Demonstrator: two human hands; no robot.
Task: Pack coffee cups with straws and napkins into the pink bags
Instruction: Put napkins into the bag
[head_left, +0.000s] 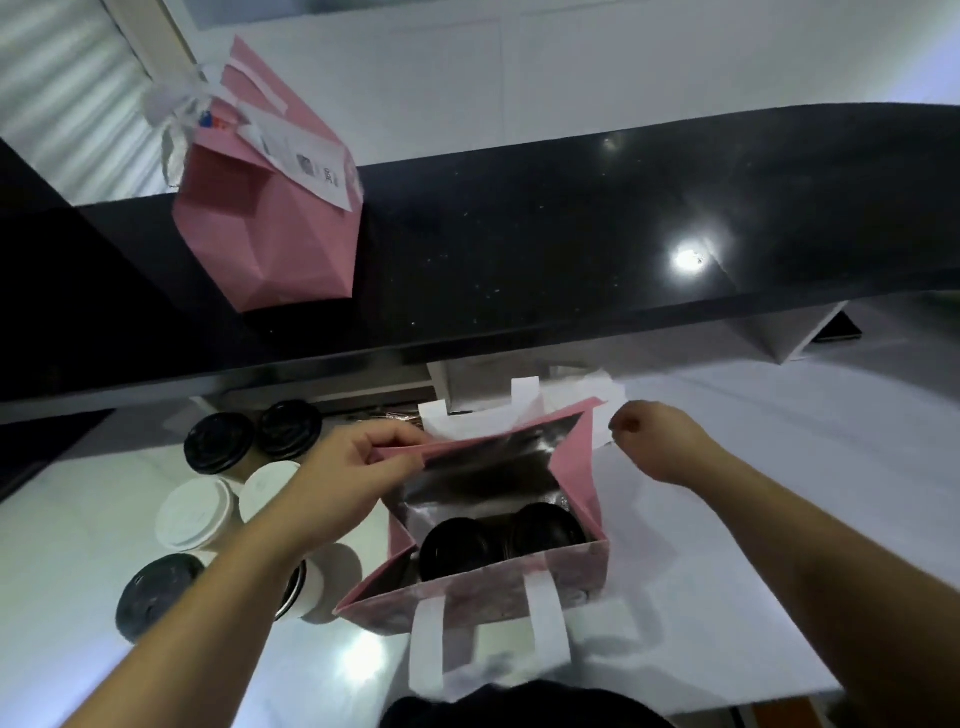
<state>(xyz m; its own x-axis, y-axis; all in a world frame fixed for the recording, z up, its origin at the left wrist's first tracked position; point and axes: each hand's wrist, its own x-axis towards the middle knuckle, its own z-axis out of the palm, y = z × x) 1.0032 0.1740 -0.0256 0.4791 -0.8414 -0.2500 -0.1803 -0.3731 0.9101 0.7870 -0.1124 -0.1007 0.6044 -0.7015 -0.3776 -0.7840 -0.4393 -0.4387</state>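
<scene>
The open pink paper bag with a silver lining (483, 587) stands at the near edge of the white counter (727, 519), two black-lidded cups (457, 551) inside. Your left hand (348, 478) pinches its far rim; your right hand (654, 436) hovers beside the bag, fingers curled and holding nothing. Loose lidded paper cups (197, 514) cluster left. A closed pink bag (270, 218) sits on the black ledge (571, 234).

a glossy black counter ledge (571, 218) reflecting a lamp runs above a white worktop (753, 519).
</scene>
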